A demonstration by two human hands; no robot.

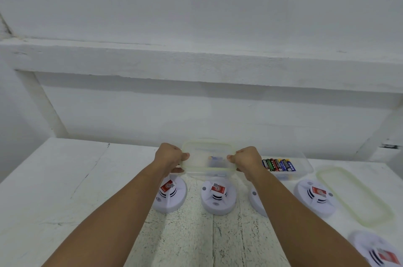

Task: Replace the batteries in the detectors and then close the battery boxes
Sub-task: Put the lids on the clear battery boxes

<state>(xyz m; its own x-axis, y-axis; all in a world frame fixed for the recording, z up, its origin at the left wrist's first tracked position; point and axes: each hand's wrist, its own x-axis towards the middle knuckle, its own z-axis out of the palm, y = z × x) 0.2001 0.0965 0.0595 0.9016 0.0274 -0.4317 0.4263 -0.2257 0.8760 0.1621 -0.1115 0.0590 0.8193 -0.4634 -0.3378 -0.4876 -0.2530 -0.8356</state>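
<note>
A clear plastic box with its lid on (208,161) sits at the back middle of the table, with a battery dimly visible inside. My left hand (171,156) grips its left end and my right hand (247,158) grips its right end. A second clear box (304,165), open, stands to the right and holds several colourful batteries (278,165). Its loose lid (353,195) lies flat at the far right. White round detectors with red labels stand in a row: left (170,195), middle (218,197), one half hidden by my right forearm (256,201), and right (315,197).
Another detector (378,251) lies at the bottom right corner, partly cut off. The white table (65,190) has a rough, speckled patch in front of the detectors. A white wall with a ledge rises right behind the boxes.
</note>
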